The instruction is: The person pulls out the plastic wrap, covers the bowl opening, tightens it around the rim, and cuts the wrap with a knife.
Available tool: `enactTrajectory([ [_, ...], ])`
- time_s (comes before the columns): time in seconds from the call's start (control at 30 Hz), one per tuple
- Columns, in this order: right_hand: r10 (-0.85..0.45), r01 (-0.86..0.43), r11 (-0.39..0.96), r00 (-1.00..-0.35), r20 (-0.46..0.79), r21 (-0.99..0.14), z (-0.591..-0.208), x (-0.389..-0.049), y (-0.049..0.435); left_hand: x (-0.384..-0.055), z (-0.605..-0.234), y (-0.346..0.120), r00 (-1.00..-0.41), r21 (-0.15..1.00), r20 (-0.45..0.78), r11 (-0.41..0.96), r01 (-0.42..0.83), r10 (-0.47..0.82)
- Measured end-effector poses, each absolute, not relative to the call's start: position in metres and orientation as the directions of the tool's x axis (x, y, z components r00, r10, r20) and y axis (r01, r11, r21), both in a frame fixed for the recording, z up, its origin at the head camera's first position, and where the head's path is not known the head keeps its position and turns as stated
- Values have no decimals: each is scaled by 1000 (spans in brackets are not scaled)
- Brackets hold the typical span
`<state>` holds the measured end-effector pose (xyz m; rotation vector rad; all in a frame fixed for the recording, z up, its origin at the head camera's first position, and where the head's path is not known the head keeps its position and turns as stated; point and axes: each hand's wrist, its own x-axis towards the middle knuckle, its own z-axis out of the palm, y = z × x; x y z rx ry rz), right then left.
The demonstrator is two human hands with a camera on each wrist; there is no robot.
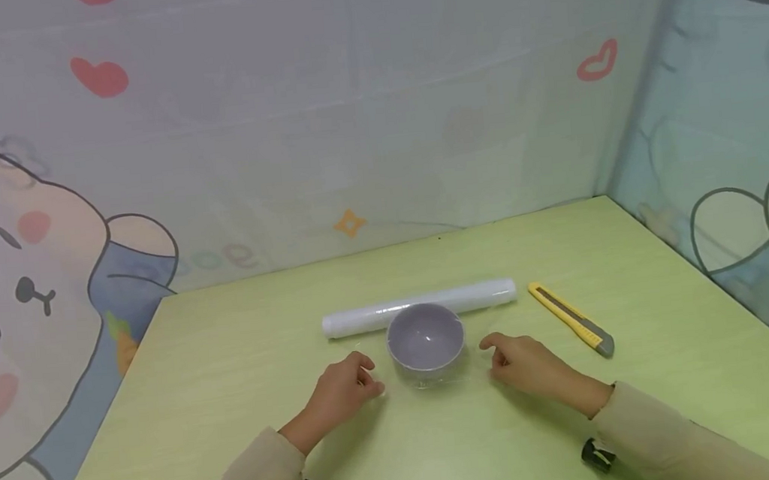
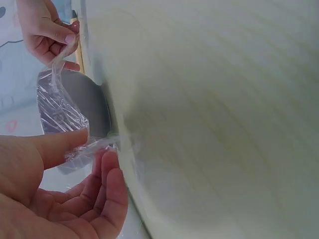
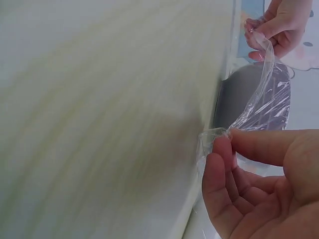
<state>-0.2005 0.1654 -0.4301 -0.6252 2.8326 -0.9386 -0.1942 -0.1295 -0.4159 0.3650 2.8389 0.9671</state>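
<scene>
Left hand (image 1: 338,391) and right hand (image 1: 528,364) pinched clear film (image 2: 60,109) over the bowl (image 3: 237,94); uneven pulling risked tearing it.

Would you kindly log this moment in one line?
left grip: pinches clear film; right grip: pinches it; bowl: film across mouth; roll: behind bowl; cutter: right of bowl

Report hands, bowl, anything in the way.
Left hand, right hand pinching clear film. Film lies across bowl. White roll close behind; cutter off right.
</scene>
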Motion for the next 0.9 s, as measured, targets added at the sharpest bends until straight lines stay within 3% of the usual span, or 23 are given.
enactTrajectory([
  [0.17,-393,-304,723,-920,-8,-620,-432,-206,159,-200,-417,-123,-955,594,-63,780,197,289],
  [0.37,-318,-147,635,-944,-84,-758,-437,-216,155,-205,-421,-116,-950,646,-73,740,187,304],
  [0.5,-294,-51,566,-945,-144,-823,-439,-223,151,-211,-426,-111,-956,738,-132,670,83,263],
  [0.7,-230,98,476,-945,-232,-874,-438,-231,141,-213,-430,-100,-962,886,-237,437,-158,134],
  [0.9,-214,201,338,-935,-284,-919,-439,-232,126,-213,-433,-91,-958,915,-277,326,-238,79],
])
